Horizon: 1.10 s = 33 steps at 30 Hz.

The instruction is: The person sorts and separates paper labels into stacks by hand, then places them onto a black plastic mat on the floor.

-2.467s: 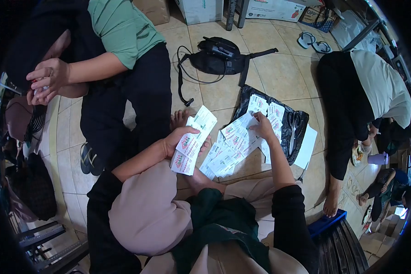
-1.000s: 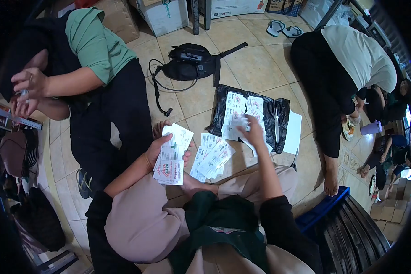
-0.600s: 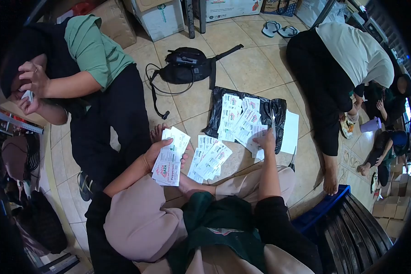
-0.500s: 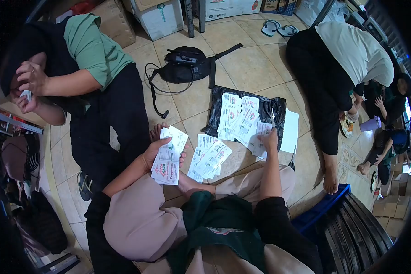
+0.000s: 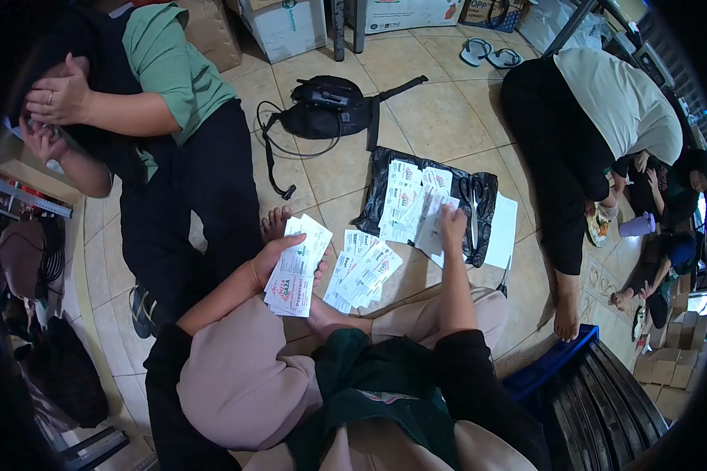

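Note:
A stack of printed white cards [image 5: 294, 275] is held in my left hand [image 5: 279, 255], its fingers wrapped round the left side. My right hand [image 5: 452, 228] is at the pile of cards [image 5: 403, 200] on a black plastic bag [image 5: 479, 184], its fingers closed on a card. Between my hands, more cards [image 5: 364, 271] lie fanned on the tiled floor. Scissors [image 5: 474, 224] rest on the bag, right of my right hand. A white sheet [image 5: 501, 231] sticks out at the bag's right side.
A black waist bag [image 5: 326, 110] with straps lies ahead. One person in a green shirt [image 5: 165, 71] sits at the left; another in a white shirt [image 5: 617, 94] bends over at the right. Sandals [image 5: 491, 53] and boxes [image 5: 287, 27] are farther back. A blue-rimmed crate [image 5: 554, 361] stands at the lower right.
My right hand has moved left from beside the scissors, over the pile, uncovering their handles' surroundings. The person at the left has shifted their hands. The view has shifted slightly.

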{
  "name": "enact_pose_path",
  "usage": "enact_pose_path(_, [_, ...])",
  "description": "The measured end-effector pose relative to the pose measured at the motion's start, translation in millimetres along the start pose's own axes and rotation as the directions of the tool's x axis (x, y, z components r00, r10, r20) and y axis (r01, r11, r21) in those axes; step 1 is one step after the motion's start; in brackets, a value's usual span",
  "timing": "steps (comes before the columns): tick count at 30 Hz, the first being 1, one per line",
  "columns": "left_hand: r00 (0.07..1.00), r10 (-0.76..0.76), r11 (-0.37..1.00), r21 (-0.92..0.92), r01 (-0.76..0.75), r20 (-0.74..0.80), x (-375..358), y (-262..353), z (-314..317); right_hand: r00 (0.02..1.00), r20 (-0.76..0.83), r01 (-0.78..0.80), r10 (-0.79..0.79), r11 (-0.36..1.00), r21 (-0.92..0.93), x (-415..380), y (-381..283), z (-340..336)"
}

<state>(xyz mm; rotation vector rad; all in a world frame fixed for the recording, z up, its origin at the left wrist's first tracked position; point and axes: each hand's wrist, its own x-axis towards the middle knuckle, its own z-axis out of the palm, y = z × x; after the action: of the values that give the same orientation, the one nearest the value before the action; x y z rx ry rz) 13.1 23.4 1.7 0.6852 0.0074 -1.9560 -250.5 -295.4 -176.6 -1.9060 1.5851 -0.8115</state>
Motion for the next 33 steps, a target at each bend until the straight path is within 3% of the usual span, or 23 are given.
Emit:
enact_pose_path(2, [1.0, 0.005, 1.0, 0.011, -0.005, -0.01, 1, -1, -3, 0.997, -0.066, 0.034, -0.038, 0.998, -0.061, -14, -23, 16])
enact_pose_path(4, [1.0, 0.006, 1.0, 0.021, -0.005, -0.019, 2, -2, -6, 0.991, -0.101, -0.116, 0.091, 0.953, -0.28, -30, -65, 8])
enact_pose_path(5, [1.0, 0.008, 1.0, 0.009, -0.008, -0.004, 2, -2, -7, 0.975, -0.055, -0.221, 0.214, 0.93, -0.295, -30, -75, 8])
enact_pose_path(9, [1.0, 0.008, 1.0, -0.012, -0.008, 0.001, 3, -2, -6, 0.954, -0.082, -0.298, 0.287, 0.928, -0.222, -28, -77, 12])
enact_pose_path(13, [1.0, 0.005, 1.0, -0.016, -0.005, -0.016, 2, -1, -5, 0.964, -0.126, -0.258, 0.236, 0.942, -0.214, -22, -60, 10])
enact_pose_path(15, [1.0, 0.013, 1.0, -0.011, -0.013, -0.007, 2, -1, -4, 0.958, 0.151, -0.24, 0.245, 0.969, -0.053, -7, -43, 1])
enact_pose_path(16, [1.0, 0.019, 1.0, -0.013, -0.02, -0.009, 1, -1, -3, 0.993, 0.086, -0.081, 0.076, 0.995, 0.054, 4, -8, 16])
enact_pose_path(17, [0.999, 0.028, 1.0, -0.011, -0.029, -0.02, 0, -1, -1, 0.98, 0.163, -0.161, 0.111, 0.927, 0.339, 7, -8, 8])
enact_pose_path(18, [0.999, 0.035, 0.999, -0.01, -0.035, -0.03, -1, -1, 0, 0.961, 0.247, -0.249, 0.124, 0.772, 0.584, 8, -13, -3])
enact_pose_path(20, [0.999, 0.033, 0.999, -0.001, -0.033, -0.03, -1, -1, -2, 0.947, 0.291, -0.301, 0.135, 0.687, 0.661, 15, -16, -22])
enact_pose_path(22, [0.999, 0.031, 0.999, 0.012, -0.03, -0.027, 0, -1, -3, 0.968, 0.234, -0.222, 0.092, 0.748, 0.626, 22, -13, -32])
enact_pose_path(25, [0.999, 0.024, 0.998, 0.052, -0.023, -0.021, 2, -1, -4, 0.943, 0.33, -0.135, 0.048, 0.96, 0.246, 48, -10, -35])
enact_pose_path(26, [1.0, 0.023, 0.999, 0.047, -0.022, -0.019, 3, -1, -5, 0.942, 0.333, -0.135, 0.047, 0.959, 0.247, 52, -9, -30])
enact_pose_path(28, [1.0, 0.022, 0.999, 0.042, -0.021, -0.021, 3, -1, -5, 0.969, 0.248, 0.026, -0.008, 0.997, -0.071, 51, -20, -24])
enact_pose_path(30, [1.0, 0.023, 0.999, 0.042, -0.022, -0.021, 3, 0, -4, 0.959, 0.279, -0.007, 0.041, 0.992, -0.123, 46, -31, -21])
enact_pose_path(33, [1.0, 0.016, 0.999, 0.047, -0.015, -0.025, 3, 0, -7, 0.985, 0.135, -0.059, 0.11, 0.941, -0.334, 29, -55, -14])
